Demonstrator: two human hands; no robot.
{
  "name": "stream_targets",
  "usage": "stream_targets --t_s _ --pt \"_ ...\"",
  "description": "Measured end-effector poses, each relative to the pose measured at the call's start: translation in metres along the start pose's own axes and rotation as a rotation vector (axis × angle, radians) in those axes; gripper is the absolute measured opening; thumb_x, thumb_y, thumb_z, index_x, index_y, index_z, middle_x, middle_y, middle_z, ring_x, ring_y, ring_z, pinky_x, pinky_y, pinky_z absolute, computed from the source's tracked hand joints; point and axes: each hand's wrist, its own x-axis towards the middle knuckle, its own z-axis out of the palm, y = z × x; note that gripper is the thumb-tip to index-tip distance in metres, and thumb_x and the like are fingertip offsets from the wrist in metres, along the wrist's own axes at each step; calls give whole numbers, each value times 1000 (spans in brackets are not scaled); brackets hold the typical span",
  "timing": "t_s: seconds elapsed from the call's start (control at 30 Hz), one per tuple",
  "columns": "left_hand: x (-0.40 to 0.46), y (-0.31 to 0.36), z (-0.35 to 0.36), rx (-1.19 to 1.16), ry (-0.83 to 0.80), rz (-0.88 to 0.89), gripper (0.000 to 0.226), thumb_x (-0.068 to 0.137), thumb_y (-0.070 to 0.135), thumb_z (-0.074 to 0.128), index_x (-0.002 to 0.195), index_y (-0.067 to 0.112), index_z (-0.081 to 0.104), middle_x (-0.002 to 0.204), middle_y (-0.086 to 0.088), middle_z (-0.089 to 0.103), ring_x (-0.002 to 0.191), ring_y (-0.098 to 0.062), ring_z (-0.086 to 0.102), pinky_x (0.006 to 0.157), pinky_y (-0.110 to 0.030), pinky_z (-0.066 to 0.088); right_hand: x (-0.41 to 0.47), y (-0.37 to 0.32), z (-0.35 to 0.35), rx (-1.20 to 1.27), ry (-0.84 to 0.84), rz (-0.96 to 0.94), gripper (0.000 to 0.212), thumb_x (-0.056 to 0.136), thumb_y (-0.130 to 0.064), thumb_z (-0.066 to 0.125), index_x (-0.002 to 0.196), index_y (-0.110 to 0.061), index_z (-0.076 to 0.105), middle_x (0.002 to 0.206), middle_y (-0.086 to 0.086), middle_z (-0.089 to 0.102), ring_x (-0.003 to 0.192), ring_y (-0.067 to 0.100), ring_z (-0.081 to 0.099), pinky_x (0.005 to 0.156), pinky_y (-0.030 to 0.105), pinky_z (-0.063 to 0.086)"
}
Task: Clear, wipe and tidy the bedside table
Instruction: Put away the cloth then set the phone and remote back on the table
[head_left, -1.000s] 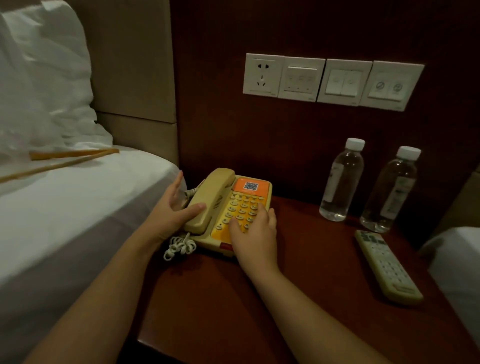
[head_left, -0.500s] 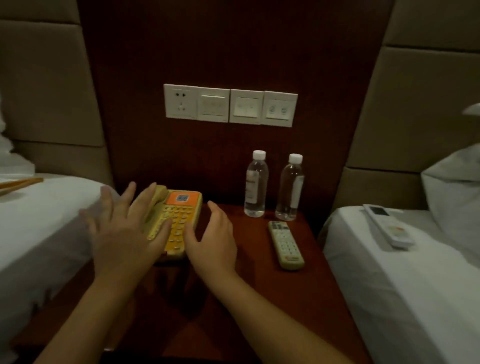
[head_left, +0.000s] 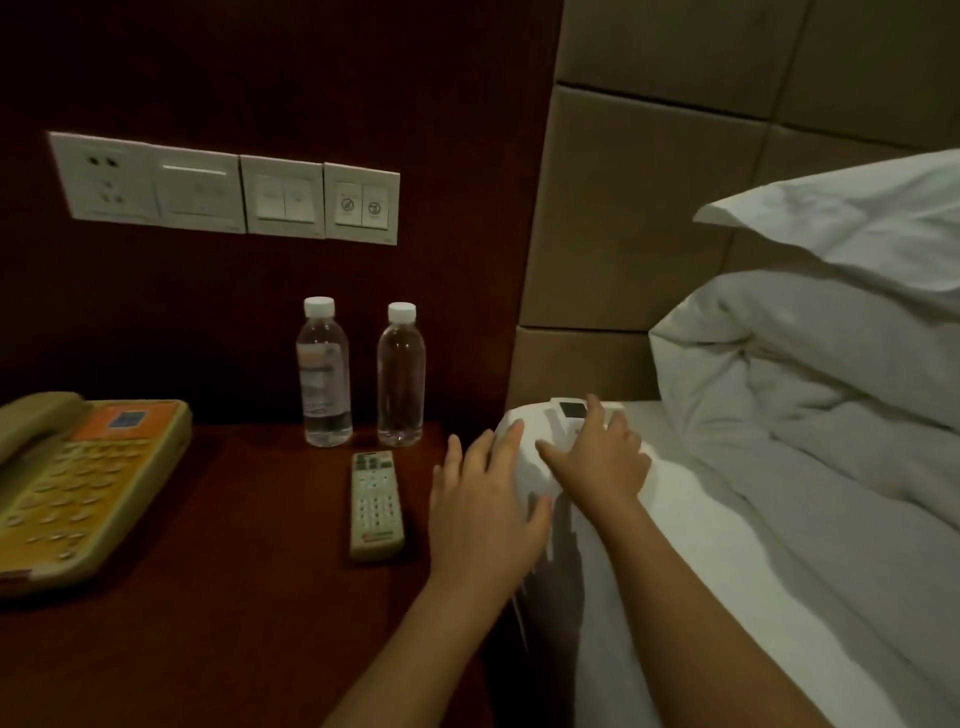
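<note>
A dim hotel room, its dark wood wall panel (head_left: 260, 78) carrying a row of white switch plates (head_left: 228, 189), with padded beige headboard panels (head_left: 649, 208) to the right; below the panel sits the dark red-brown worktop (head_left: 218, 597) of the bedside table. At its left edge rests a beige and orange telephone (head_left: 78, 483), handset on the cradle; at the back stand two clear water bottles (head_left: 358, 374) side by side, upright and capped, close together but apart; just in front of them lies a beige remote control (head_left: 376, 506), flat, buttons up, long axis running front to back. To the right is a bed (head_left: 753, 597) in white sheets with pillows (head_left: 831, 322) piled at its head. On the near corner of the bed, just beside the worktop, lies a white remote (head_left: 566, 415) with a small dark screen; most of it is covered by the right hand (head_left: 602, 457), which rests over it with fingers spread and only lightly bent; whether they actually grip it I cannot tell, as the body of the remote is hidden. The left hand (head_left: 483, 499) hovers over the edge where worktop meets bed, just right of the beige remote, fingers straight and spread, holding nothing, its fingertips (head_left: 517, 428) against the white sheet at the corner of the bed.
</note>
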Motion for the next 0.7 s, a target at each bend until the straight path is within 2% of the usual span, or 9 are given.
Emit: stream_targets --t_s 0.07,0.13,0.2,0.27,0.37,0.5,0.63,0.7 --pt "-4 -9 6 79 24 -3 75 89 53 47 148 42 3 157 7 16 147 -21 0 118 -42 12 4 2 11 -138 -35 -10 70 85 -48 54 144 -24 26 140 15 44 125 33 41 99 43 35" --pt "-12 -16 8 127 46 8 74 88 55 45 148 43 3 157 7 17 147 -21 0 118 -41 11 5 1 9 -133 -17 15 56 89 -36 51 141 -23 33 134 15 49 122 33 43 96 40 37" --pt "-25 -20 5 104 28 -1 75 88 55 46 147 45 2 157 8 15 147 -20 -2 119 -41 10 5 2 5 -92 -20 35 49 91 -33 49 136 -20 39 134 16 49 122 33 44 97 40 39" --pt "-43 -23 -3 85 -10 -6 76 87 56 47 145 48 -1 158 11 11 146 -19 -6 117 -41 8 2 0 2 -56 -17 38 49 90 -35 49 135 -16 40 134 19 47 121 35 43 96 42 39" --pt "-75 -41 -24 179 -17 1 77 87 58 44 144 51 -7 158 13 6 146 -16 -11 116 -36 1 -9 -10 -2 66 -45 21 56 87 -32 53 135 -10 33 135 24 39 121 40 39 95 46 39" --pt "-102 -90 -67 284 39 -102 74 87 60 40 144 49 -6 157 12 9 146 -18 -9 117 -38 3 -38 -41 -28 289 -96 -44 57 85 -31 60 128 -15 27 131 22 34 115 39 42 89 48 43" --pt "-130 -135 -106 346 65 -190 73 83 65 35 145 49 0 156 10 18 147 -22 -1 116 -42 12 -97 -91 -50 476 -307 -231 56 79 -34 67 118 -19 31 115 9 31 95 27 45 79 44 52" --pt "-139 -156 -122 395 70 -221 73 78 67 30 146 47 12 153 5 30 146 -27 10 114 -47 20 -130 -124 -40 494 -438 -297 55 79 -34 67 119 -20 31 115 5 32 89 21 46 61 31 50"
